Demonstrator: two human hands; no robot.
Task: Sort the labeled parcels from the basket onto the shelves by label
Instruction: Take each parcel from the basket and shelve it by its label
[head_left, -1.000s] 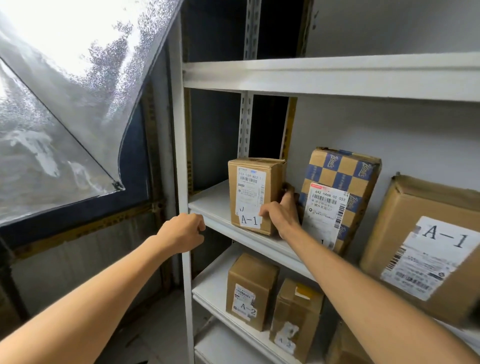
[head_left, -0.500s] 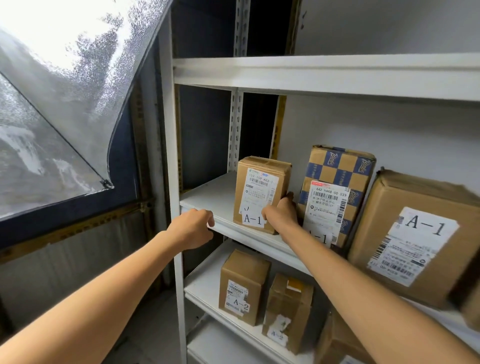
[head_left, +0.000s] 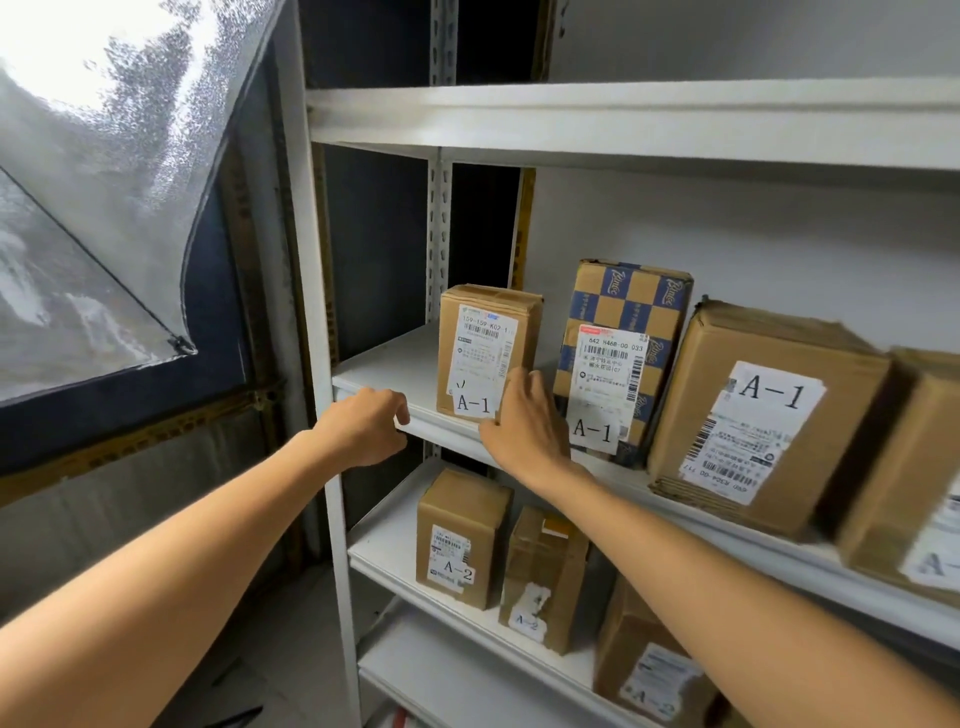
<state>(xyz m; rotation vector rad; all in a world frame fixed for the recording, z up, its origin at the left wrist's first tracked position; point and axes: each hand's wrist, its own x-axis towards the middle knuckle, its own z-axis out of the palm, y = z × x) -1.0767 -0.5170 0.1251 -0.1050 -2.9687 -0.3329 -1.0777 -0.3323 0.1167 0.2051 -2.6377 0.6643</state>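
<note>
two hands at shelf (head_left: 395, 364). small box (head_left: 483, 343) stands upright at shelf's left end, label a-1 forward, just left of checkered box (head_left: 623, 312). right hand (head_left: 524, 421) in front of small box's lower right corner, fingers (head_left: 518, 382) relaxed, nearly straight, against that edge, not wrapped round it. left hand (head_left: 363, 426) loosely curled, holding nothing, fingertips by shelf lip, left of small box.

Smooth white-painted metal shelving (head_left: 410, 364) and a perforated metal upright (head_left: 439, 234), centre frame. The parcels, among them a plain box (head_left: 488, 358) and a checkered carton (head_left: 628, 296), are matt cardboard, creased at the edges, with matt white paper labels (head_left: 763, 431). Upper left, a pebbled, translucent plastic film (head_left: 130, 156), faintly glossy.
</note>
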